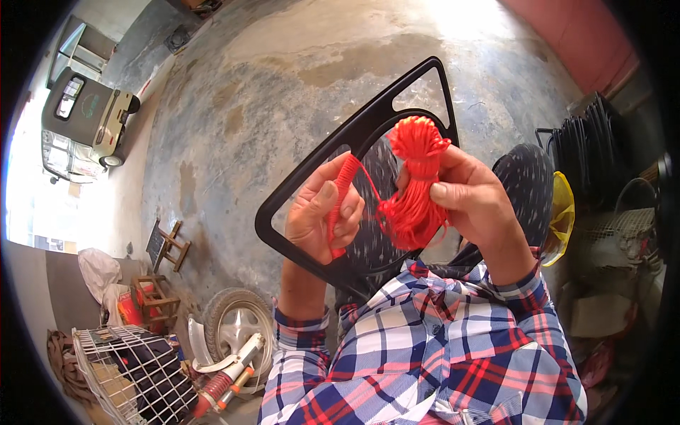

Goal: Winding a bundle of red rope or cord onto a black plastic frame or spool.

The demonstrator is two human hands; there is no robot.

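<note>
A black frame (301, 187) with rounded corners lies tilted across my lap. Red cord is wound in tight turns around what looks like an inner bar (341, 190) of it. My left hand (316, 212) is closed around this wrapped stretch, its wrist passing behind the frame's lower edge. To the right, my right hand (471, 195) grips a tied hank of red cord (418, 149) by its narrow middle, thumb in front. Loops bulge above and below the tie. A single strand runs from the hank to the top of the wrapped bar.
A wheel (237, 333) and a white wire basket (134, 368) stand at lower left, near small wooden stools (168, 244). Several black frames (588, 149) are stacked at right, beside a yellow bag (562, 216). A three-wheeled vehicle (88, 117) is parked at far left.
</note>
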